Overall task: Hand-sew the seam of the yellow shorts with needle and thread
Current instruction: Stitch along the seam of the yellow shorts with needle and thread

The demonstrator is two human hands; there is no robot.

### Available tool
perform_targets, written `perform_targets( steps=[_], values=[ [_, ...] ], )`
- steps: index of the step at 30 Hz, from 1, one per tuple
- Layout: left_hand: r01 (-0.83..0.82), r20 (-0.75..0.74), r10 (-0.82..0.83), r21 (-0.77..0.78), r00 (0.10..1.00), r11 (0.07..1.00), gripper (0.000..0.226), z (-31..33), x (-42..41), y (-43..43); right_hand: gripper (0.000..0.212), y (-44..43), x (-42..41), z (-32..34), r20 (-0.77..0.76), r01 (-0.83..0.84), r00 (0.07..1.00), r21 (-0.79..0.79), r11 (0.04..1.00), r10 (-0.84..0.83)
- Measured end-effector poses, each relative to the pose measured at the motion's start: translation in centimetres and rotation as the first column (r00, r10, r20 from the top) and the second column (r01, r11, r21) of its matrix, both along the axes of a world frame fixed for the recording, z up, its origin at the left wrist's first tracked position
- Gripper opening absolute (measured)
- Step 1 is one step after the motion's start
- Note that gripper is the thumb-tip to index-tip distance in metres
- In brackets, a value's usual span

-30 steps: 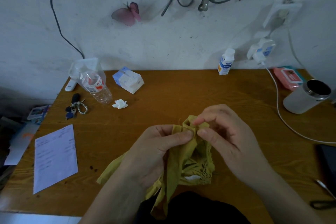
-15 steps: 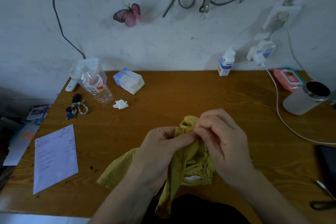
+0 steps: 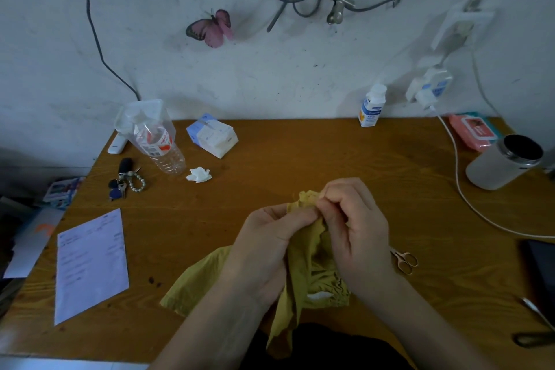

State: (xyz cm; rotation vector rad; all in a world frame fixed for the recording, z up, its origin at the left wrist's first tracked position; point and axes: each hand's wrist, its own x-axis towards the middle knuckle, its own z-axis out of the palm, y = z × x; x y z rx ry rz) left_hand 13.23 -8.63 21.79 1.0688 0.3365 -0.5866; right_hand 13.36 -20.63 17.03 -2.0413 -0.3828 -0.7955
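**Fingers [image 3: 335, 193] pinching yellow fabric shorts [image 3: 303, 267]**

Left hand [image 3: 264, 246]: thumb and curled fingers grip a raised fold at the upper edge of the shorts. Right hand [image 3: 357, 231]: fingers tightly curled, pinching the same fold, fingertips touching the left thumb. The shorts lie bunched at the near middle of the brown wooden table [image 3: 330, 153], with the lower part hanging over the near edge. Small rose-gold metal scissors [image 3: 404, 261] lie just right of the right hand. A white printed paper sheet [image 3: 91, 264] lies well apart on the left. A crumpled white tissue [image 3: 198, 174] lies beyond it.
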Motion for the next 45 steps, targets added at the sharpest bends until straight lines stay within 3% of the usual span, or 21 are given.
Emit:
perform_targets(
  steps=[7,10,13,15,17,19,21,34,45],
  values=[
    [-0.008,-0.183,-0.02,-0.154,0.983,0.988,0.015,-0.5,0.0,-0.6,0.01,0.7,0.2,0.4,0.148,0.022,0.989,-0.01,1.0,-0.02],
    [-0.022,-0.076,0.016,-0.085,0.997,0.996,0.014,-0.5,0.2,-0.1,0.016,1.0,0.5,1.3,0.045,0.022,0.999,0.063,0.998,-0.025],
    [-0.099,0.013,0.099,-0.004,0.995,0.995,0.02,-0.2,0.2,0.7,0.017,0.6,0.5,2.6,-0.153,-0.047,0.982,0.35,0.935,0.106],
    [-0.132,0.062,0.13,0.044,0.99,0.99,0.016,0.0,0.2,1.2,0.021,-0.1,0.2,3.7,-0.27,-0.086,0.901,0.657,0.749,0.34],
    [-0.146,0.099,0.138,0.081,0.985,0.986,0.013,0.1,0.1,1.7,0.02,-0.9,0.0,4.4,-0.261,-0.039,0.782,0.886,0.463,0.565],
    [-0.162,0.132,0.146,0.123,0.98,0.979,0.014,0.2,0.0,2.1,0.016,-1.6,0.0,4.7,-0.205,0.025,0.717,0.963,0.269,0.667],
    [-0.187,0.158,0.161,0.161,0.974,0.969,0.016,0.2,0.0,2.5,0.018,-2.3,0.1,4.8,-0.171,0.055,0.706,0.981,0.187,0.688],
    [-0.291,0.197,0.255,0.188,0.947,0.938,0.014,0.6,0.4,4.1,0.016,-6.2,-0.3,3.1,-0.308,0.24,0.778,0.951,0.194,0.548],
    [-0.359,0.236,0.309,0.205,0.921,0.911,0.011,0.6,0.8,5.0,0.012,-7.6,-0.4,1.8,-0.376,0.369,0.81,0.923,0.108,0.449]
  ],
)
